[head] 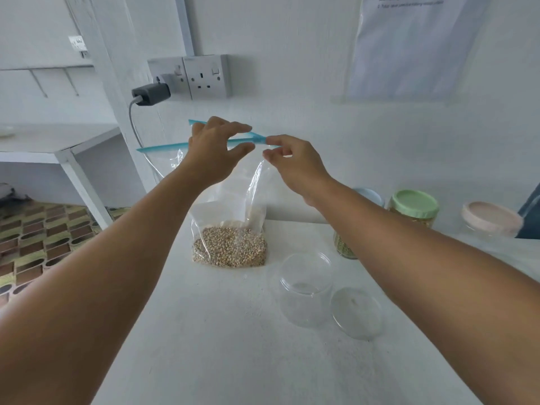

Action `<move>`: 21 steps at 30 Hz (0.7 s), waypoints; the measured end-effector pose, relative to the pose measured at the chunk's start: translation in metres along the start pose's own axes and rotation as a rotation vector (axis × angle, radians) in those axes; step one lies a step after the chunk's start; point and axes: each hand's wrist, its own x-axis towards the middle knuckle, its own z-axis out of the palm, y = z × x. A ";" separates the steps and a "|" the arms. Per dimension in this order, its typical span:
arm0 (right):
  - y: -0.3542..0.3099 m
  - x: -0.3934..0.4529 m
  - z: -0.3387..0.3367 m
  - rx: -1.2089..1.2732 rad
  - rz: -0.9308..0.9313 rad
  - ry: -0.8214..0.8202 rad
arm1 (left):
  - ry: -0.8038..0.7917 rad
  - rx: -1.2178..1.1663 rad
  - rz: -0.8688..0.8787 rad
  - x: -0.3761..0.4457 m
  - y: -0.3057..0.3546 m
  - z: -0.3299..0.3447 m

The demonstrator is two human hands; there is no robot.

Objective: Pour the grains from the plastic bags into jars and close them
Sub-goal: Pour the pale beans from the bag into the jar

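Bag: stands upright on the white table, pale grains settled at its bottom, blue zip strip spread at the top.
Your left hand: fingers reach over the strip; grip unclear.
Your right hand: pinches the strip's right end.
Empty jar: open, just right of the bag, clear lid lying beside it.
Green-lidded jar: farther right, closed.

A double wall socket carries a dark charger with a grey cable hanging down; a printed sheet hangs on the wall, and patterned floor tiles lie beneath a white side table
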 end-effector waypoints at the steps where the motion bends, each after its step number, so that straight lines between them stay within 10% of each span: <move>1: 0.000 0.001 0.001 0.001 -0.015 0.015 | -0.005 -0.013 0.008 0.001 0.001 0.000; 21: 0.004 -0.012 -0.001 -0.264 -0.269 0.032 | 0.020 0.066 0.058 -0.030 0.002 -0.010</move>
